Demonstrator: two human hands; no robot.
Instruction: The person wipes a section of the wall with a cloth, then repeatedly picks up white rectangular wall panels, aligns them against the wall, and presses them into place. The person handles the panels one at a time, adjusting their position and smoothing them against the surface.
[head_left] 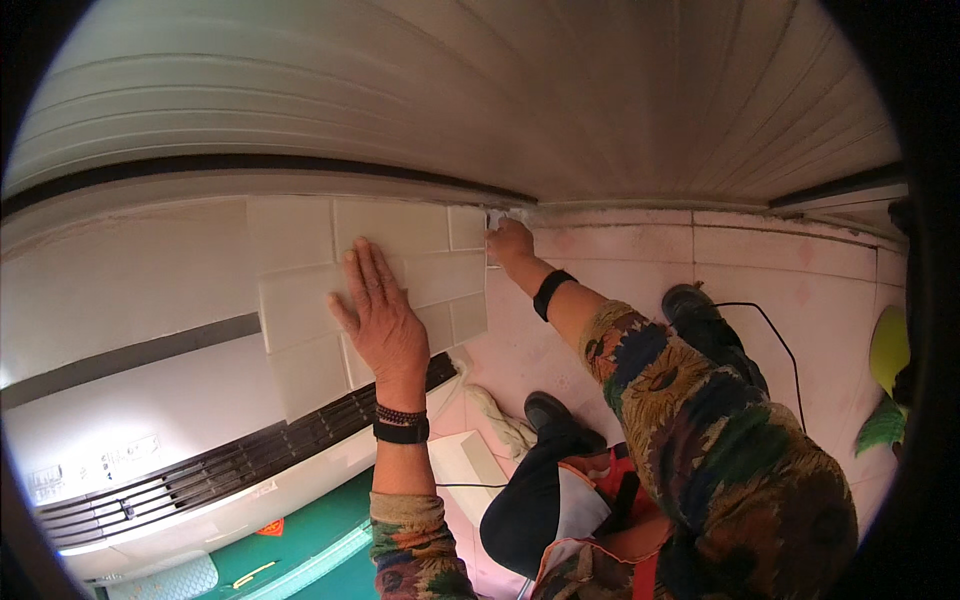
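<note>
A sheet of cream brick-pattern tiles (300, 310) covers part of a pale wall panel (120, 270) above a white appliance with a dark slatted grille. My left hand (385, 320) lies on the tiles with fingers stretched out and slightly spread, holding nothing. My right hand (508, 240) is at the sheet's right end, by the narrow joint (525, 210) with the ribbed white wall (600, 110). Its fingers are bent and pressed together at that edge; whether they grip the sheet or a small pale item there is unclear.
A white grilled appliance (180, 540) and a green surface (280, 560) are at lower left. My shoes (545, 410) stand on pink tiles (760, 260), beside a folded cloth (495, 410), a pale box (465, 460) and a black cable (780, 340). Yellow and green items (888, 350) sit at far right.
</note>
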